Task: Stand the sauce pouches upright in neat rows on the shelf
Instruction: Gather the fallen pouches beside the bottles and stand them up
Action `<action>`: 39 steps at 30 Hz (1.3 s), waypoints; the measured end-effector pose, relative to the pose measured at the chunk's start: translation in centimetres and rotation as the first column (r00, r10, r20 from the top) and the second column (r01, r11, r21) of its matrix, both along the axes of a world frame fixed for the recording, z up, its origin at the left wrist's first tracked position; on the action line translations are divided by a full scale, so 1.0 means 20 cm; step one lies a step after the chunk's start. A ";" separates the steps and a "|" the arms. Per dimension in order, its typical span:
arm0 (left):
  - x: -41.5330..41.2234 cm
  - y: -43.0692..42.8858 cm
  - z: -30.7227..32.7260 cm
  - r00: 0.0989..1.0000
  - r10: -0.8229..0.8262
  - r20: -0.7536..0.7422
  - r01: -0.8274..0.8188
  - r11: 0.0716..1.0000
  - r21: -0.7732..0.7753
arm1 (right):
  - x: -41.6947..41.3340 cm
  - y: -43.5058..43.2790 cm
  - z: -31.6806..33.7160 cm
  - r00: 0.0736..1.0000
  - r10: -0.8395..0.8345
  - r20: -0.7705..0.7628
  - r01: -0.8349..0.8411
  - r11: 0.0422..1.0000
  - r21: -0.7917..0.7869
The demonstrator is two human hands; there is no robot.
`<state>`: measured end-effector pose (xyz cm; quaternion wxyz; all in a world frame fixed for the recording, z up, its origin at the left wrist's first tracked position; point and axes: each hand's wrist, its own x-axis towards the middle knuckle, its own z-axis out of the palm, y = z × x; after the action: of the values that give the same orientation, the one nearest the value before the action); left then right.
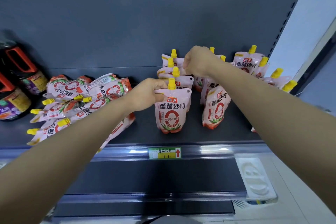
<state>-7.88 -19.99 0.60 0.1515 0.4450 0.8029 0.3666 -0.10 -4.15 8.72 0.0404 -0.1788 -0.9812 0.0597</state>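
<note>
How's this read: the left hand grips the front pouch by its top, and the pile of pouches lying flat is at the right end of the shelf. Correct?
Not quite. The left hand does grip the front pouch by its top, but the head view shows the pile of flat pouches on the left of the shelf, beside the dark bottles.

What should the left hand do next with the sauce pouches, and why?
Probably the left hand should release the front pouch, which it grips by the top and which already stands upright, and reach for the pile of lying pouches, because those still need standing.
</note>
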 end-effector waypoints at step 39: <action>0.09 -0.65 0.41 0.340 0.170 -0.925 -0.562 0.825 -0.055 | -0.16 -0.58 0.17 0.838 0.538 -0.088 -0.423 0.743 0.519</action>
<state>-6.03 -33.04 8.83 -0.3032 0.3351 0.8902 -0.0568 -3.21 -15.80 12.06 0.1808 0.1060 -0.9653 -0.1559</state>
